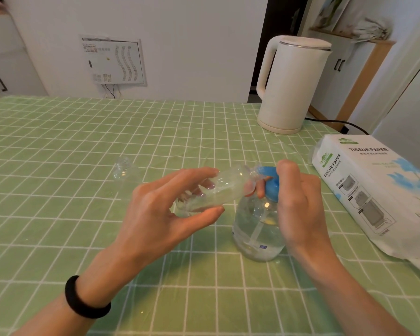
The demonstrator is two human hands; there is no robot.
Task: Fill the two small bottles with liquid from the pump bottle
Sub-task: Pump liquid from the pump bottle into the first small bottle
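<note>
Fingers of the left hand [165, 209] grasp one small bottle [218, 190] tipped almost flat, its long axis running up and right so the mouth meets the spout of the blue pump [270, 181]. The right hand [298, 202] is clenched over that pump on the pump bottle [257, 229], which stands on the worktop [58, 214]. The second small bottle [124, 169] stands apart, nearer the left hand.

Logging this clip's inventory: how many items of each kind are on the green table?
Small clear bottles: 2, one tilted in the left hand, one standing
Pump bottle: 1
Kettle: 1
Tissue pack: 1
Total: 5
</note>
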